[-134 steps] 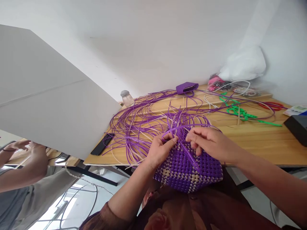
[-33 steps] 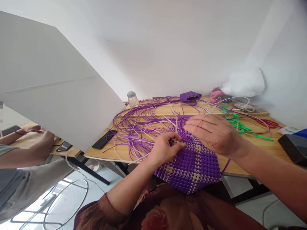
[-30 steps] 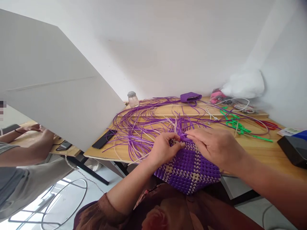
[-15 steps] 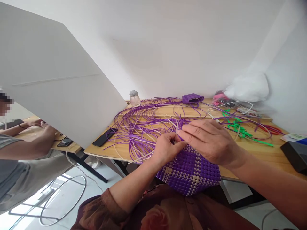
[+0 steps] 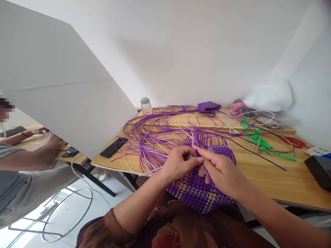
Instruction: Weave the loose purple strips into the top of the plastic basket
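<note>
A half-woven purple and cream basket (image 5: 196, 193) rests against the near edge of the wooden table (image 5: 271, 175). My left hand (image 5: 178, 163) is closed on the basket's upper rim. My right hand (image 5: 222, 170) meets it there, its fingers pinched on a purple weaving strip (image 5: 207, 172) that runs down across the weave. Many long purple and cream strips (image 5: 155, 134) fan out from the basket over the table behind both hands.
A black phone (image 5: 112, 147), a small glass jar (image 5: 146, 105), a small purple woven pouch (image 5: 209, 106), green strips (image 5: 256, 139), red strips, cables, a white bag (image 5: 269, 94) and a black box (image 5: 319, 167) lie on the table. Another person's arms (image 5: 28, 155) work at the left behind a white board (image 5: 57, 103).
My right hand came down from over the basket's rim and pinched a purple strip, drawing it toward me. My left hand stayed on the rim. The view tilted slightly.
</note>
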`<state>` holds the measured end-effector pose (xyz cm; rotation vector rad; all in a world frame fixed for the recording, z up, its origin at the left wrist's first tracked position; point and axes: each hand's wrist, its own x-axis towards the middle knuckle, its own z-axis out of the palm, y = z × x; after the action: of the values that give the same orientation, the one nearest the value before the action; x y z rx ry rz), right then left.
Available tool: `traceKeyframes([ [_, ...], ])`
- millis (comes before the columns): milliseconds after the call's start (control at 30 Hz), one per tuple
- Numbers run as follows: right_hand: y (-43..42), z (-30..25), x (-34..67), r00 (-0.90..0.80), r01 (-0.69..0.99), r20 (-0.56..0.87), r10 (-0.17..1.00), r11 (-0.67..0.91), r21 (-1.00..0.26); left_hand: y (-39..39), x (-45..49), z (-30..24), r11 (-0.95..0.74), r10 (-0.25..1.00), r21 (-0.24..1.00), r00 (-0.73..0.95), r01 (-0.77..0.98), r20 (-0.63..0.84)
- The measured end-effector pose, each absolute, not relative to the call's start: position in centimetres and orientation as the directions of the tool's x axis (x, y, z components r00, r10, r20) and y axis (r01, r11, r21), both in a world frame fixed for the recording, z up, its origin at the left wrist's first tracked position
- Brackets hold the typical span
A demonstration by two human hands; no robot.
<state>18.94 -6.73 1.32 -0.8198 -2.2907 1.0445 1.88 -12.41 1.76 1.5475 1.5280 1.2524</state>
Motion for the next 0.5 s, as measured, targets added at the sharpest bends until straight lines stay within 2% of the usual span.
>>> traceKeyframes([
  [133, -7.3, 1.2, 18.7, -0.716, 0.361, 0.144, 0.684, 0.538, -0.762, -12.1, 2.2, 1.0, -0.062, 0.968, 0.953, -0.215, 0.298, 0.13],
  [233, -7.4, 1.4, 18.9, -0.725, 0.417, 0.169, 0.667, 0.621, -0.663, -11.9, 2.3, 0.7, -0.046, 0.959, 0.955, -0.254, 0.293, 0.124],
  [333, -6.5, 1.7, 19.6, -0.726, 0.465, 0.319, 0.608, 0.777, -0.424, -11.9, 2.2, 0.6, -0.029, 0.953, 0.953, -0.278, 0.302, 0.118],
  [433, -5.2, 2.0, 20.6, -0.717, 0.469, 0.546, 0.433, 0.879, -0.081, -11.9, 1.9, 0.3, -0.02, 0.956, 0.948, -0.271, 0.317, 0.111],
  [500, -4.8, 2.5, 21.1, -0.756, 0.45, 0.576, 0.311, 0.886, 0.111, -11.8, 1.8, 0.1, -0.013, 0.951, 0.942, -0.287, 0.337, 0.116],
])
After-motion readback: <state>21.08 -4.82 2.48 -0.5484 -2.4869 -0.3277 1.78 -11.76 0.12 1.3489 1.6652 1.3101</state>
